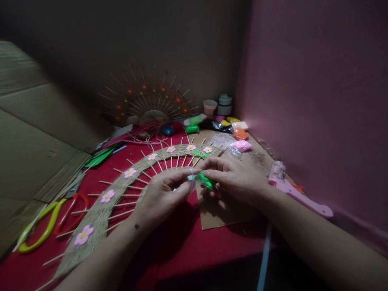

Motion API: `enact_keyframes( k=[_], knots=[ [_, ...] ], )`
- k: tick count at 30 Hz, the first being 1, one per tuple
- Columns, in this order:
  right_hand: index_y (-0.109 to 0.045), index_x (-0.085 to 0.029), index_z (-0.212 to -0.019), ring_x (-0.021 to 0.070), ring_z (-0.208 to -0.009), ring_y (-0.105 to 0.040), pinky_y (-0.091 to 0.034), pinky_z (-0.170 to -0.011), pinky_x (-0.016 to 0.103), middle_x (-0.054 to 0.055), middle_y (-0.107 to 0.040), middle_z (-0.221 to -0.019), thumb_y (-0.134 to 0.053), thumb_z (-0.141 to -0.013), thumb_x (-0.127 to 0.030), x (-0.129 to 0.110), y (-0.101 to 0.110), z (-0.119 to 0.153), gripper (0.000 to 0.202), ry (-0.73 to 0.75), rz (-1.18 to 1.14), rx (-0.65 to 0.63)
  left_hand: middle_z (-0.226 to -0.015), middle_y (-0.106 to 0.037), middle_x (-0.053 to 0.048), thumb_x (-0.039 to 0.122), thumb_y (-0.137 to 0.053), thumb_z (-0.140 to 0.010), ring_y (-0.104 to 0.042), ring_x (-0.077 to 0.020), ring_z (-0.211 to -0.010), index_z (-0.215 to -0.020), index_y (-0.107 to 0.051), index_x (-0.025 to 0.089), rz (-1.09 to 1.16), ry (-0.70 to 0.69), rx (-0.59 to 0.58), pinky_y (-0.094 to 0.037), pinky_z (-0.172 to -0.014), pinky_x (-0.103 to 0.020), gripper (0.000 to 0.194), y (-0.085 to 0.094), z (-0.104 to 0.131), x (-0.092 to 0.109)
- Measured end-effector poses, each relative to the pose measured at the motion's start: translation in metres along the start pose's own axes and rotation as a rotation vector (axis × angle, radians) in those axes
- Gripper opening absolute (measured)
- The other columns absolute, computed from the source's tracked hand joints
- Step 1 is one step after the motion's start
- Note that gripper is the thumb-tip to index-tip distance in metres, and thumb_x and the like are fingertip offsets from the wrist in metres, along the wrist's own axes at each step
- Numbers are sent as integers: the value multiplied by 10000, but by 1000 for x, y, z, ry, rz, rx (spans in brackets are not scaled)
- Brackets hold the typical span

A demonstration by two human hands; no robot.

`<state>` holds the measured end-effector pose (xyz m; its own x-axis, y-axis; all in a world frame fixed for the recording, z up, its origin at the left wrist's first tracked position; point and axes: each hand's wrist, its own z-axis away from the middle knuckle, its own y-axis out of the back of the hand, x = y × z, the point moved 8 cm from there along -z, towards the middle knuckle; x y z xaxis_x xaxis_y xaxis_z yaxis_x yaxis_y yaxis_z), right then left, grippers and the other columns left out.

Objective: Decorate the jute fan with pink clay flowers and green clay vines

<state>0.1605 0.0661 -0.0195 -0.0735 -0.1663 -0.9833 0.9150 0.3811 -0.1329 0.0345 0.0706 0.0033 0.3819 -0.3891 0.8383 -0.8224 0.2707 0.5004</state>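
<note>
Head view: at frame centre, the right hand (235, 176) pinches a small, shiny green plastic packet (206, 181), its long axis slanting lower right; the left hand (165, 193) seemingly pinches its upper-left end. Above, nearer the right hand, curves a thin green strip (201, 156).

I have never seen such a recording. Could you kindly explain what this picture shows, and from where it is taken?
There is no machine here: the left hand and right hand are a person's, seen from a camera worn on that person's head, looking forward and down. Together they hold a green packet in clear wrapping. On the red surface lies a curved woven band with pink flowers on it and thin sticks standing out from its edges. What look like scissors lie at the left, and a piece of cardboard beneath the right hand.
</note>
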Motion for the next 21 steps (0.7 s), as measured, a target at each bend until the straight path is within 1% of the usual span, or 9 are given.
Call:
enact_keyframes(
  k=[4, 6, 9, 10, 12, 14, 16, 18, 21],
  knots=[
    [-529, -194, -902, 60, -482, -503, -385, -454, 196, -27, -590, -666, -590, -809, -268, 3, -1, -1, 134, 13, -52, -30, -878, -725, -22, 300, -621, -814, -631, -130, -662, -1079, -671, 239, -60, -39, 16, -493, -558, -218, 277, -1, 1, -2],
    [-525, -196, -901, 56, -478, -492, -359, -445, 194, -33, -584, -662, -621, -795, -295, 3, -2, -1, 174, 8, -55, -38, -882, -719, -12, 309, -628, -814, -624, -117, -643, -1057, -674, 250, -70, -73, 31, -489, -561, -210, 255, -1, 1, -1],
    [-517, -196, -903, 52, -472, -476, -311, -435, 186, -49, -567, -631, -635, -798, -341, 1, -4, 0, 214, 13, -10, -68, -871, -704, -5, 291, -637, -807, -590, -90, -582, -994, -685, 236, -59, -111, 41, -476, -542, -193, 201, -3, 2, 2],
    [-518, -194, -905, 52, -471, -471, -303, -435, 184, -54, -559, -620, -632, -803, -350, 0, -5, 0, 219, 17, 20, -80, -846, -697, -2, 285, -636, -807, -570, -78, -548, -959, -689, 223, -43, -101, 34, -466, -522, -185, 173, -4, 2, 2],
    [-522, -190, -907, 50, -465, -457, -297, -432, 181, -63, -537, -605, -626, -808, -358, -1, -6, 0, 220, 23, 70, -93, -731, -665, 12, 285, -623, -815, -521, -62, -483, -882, -688, 194, 4, -48, 8, -432, -471, -172, 130, -7, 0, 0],
    [-523, -191, -904, 46, -467, -447, -307, -436, 178, -66, -523, -616, -620, -812, -331, -1, -5, -1, 193, 26, 81, -79, -614, -609, 24, 294, -588, -838, -497, -64, -457, -821, -674, 172, 61, 14, -34, -410, -447, -170, 151, -10, -1, -2],
    [-520, -193, -899, 42, -469, -437, -317, -443, 175, -62, -524, -633, -611, -814, -277, -2, -2, 0, 151, 24, 81, -48, -561, -572, 28, 293, -553, -857, -499, -73, -461, -795, -661, 159, 90, 46, -73, -409, -452, -178, 183, -14, -2, -2],
    [-516, -194, -904, 42, -470, -435, -321, -448, 176, -62, -522, -627, -609, -807, -234, -2, 0, 0, 140, 12, 101, -19, -563, -566, 27, 274, -545, -858, -502, -77, -476, -799, -659, 158, 69, 33, -74, -414, -473, -183, 173, -14, -3, -1],
    [-511, -195, -908, 56, -471, -446, -320, -442, 185, -65, -513, -592, -625, -797, -251, -4, -1, 1, 169, -5, 156, -15, -568, -565, 39, 237, -557, -843, -497, -71, -489, -801, -665, 174, -21, -37, -61, -408, -486, -173, 132, -14, -2, 4]
  ],
)
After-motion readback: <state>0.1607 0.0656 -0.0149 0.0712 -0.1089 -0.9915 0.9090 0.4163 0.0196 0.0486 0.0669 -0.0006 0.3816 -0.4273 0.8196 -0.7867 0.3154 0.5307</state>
